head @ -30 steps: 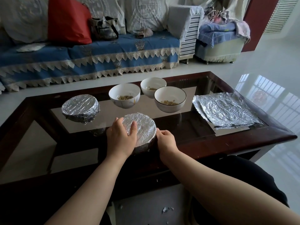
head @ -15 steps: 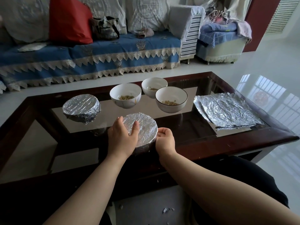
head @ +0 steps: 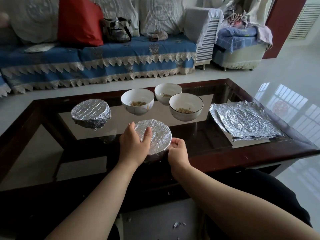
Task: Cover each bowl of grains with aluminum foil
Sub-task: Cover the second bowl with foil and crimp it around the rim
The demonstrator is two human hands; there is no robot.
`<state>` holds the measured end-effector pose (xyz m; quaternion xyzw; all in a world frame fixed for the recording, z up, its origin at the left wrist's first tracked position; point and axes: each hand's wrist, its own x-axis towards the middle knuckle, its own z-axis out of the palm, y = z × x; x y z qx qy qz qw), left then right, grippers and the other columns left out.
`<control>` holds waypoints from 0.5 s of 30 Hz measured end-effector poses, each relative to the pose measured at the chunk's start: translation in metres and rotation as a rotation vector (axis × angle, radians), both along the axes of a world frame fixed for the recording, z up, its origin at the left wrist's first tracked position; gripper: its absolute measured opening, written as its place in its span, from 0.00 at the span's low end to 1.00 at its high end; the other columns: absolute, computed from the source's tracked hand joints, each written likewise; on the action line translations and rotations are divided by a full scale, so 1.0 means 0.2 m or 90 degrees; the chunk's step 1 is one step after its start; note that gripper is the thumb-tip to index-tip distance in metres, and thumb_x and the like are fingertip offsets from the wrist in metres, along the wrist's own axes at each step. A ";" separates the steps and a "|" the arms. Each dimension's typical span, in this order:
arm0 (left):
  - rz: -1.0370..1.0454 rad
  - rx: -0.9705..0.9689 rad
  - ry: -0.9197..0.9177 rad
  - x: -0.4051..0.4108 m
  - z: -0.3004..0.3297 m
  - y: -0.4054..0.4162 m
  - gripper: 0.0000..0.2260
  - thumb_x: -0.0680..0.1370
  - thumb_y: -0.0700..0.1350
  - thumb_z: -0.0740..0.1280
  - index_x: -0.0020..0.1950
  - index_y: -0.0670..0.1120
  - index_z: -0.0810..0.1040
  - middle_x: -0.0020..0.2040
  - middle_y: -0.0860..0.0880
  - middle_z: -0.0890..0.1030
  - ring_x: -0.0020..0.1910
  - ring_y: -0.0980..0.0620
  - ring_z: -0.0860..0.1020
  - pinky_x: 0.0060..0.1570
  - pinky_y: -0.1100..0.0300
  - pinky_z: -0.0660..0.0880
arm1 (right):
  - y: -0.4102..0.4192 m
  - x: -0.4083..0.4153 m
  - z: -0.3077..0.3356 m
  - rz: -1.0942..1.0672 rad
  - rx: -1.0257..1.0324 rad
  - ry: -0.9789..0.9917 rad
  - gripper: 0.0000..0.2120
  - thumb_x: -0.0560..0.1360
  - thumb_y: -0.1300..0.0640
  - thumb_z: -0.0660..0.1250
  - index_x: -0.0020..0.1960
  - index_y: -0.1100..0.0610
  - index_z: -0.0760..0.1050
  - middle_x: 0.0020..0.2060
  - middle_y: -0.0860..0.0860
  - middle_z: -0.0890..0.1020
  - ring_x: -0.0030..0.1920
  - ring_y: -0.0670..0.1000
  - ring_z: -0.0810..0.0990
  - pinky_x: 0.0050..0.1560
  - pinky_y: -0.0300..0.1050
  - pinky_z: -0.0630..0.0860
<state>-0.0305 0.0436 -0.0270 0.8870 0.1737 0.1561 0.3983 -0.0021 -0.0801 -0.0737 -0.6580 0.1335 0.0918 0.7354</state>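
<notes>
The foil-covered bowl [head: 155, 135] you're working on sits at the near edge of the glass table [head: 259, 153], roughly 6 o'clock on the tabletop, right between your two hands. Your left hand [head: 134, 144] is on its 9 o'clock side, palm over the rim, thumb [head: 147, 135] lying flat on the foil top, the other digits wrapped down the far-left side, so it's holding the bowl. Your right hand [head: 178, 150] is at the bowl's 4 o'clock, touching the rim, fingers curled in and pinching the foil edge there.

Second wrapped bowl [head: 90, 112] sits at 10 o'clock from the one you hold, well apart from both hands, foil fully down its sides.

Three uncovered white bowls with grains at 12 to 1 o'clock: left open bowl [head: 137, 103], back open bowl [head: 168, 93] behind it, dark-rimmed open bowl [head: 186, 106] nearest the foil stack. The back and dark-rimmed bowls overlap in view; can't tell if they touch.

Flat foil sheets [head: 244, 122] stacked at 3 o'clock, near the table's right edge, crinkled, corners offset.

Beyond the table at 12 o'clock: sofa with blue cover [head: 103, 61], red cushion [head: 79, 21], bag [head: 116, 30]. Small foil scraps [head: 178, 224] on the floor at 6 o'clock, between your forearms.
</notes>
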 end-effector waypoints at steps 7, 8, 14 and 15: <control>0.010 -0.166 -0.050 0.02 -0.01 0.06 0.30 0.79 0.59 0.61 0.74 0.41 0.63 0.74 0.43 0.65 0.74 0.48 0.63 0.72 0.54 0.60 | -0.05 0.10 0.08 0.019 0.074 0.175 0.18 0.76 0.52 0.59 0.62 0.59 0.70 0.47 0.57 0.81 0.44 0.53 0.79 0.47 0.47 0.76; 0.011 -0.225 -0.036 0.03 -0.01 0.09 0.34 0.77 0.65 0.61 0.73 0.42 0.66 0.72 0.43 0.68 0.72 0.47 0.66 0.71 0.53 0.63 | -0.07 0.12 0.10 0.058 0.099 0.206 0.18 0.80 0.46 0.56 0.60 0.59 0.71 0.45 0.57 0.81 0.44 0.53 0.79 0.45 0.47 0.75; 0.161 -0.673 0.105 0.08 -0.10 0.28 0.21 0.78 0.64 0.59 0.56 0.49 0.77 0.52 0.47 0.82 0.52 0.46 0.80 0.53 0.49 0.77 | -0.05 0.12 0.12 0.150 0.130 0.170 0.22 0.73 0.43 0.70 0.55 0.61 0.77 0.40 0.56 0.81 0.41 0.52 0.81 0.52 0.48 0.77; 0.168 -0.700 0.123 0.07 -0.10 0.30 0.20 0.80 0.63 0.58 0.55 0.49 0.78 0.50 0.46 0.82 0.49 0.45 0.80 0.46 0.51 0.77 | -0.03 0.12 0.12 0.159 0.132 0.164 0.19 0.73 0.47 0.71 0.53 0.62 0.77 0.37 0.55 0.80 0.37 0.51 0.80 0.50 0.47 0.77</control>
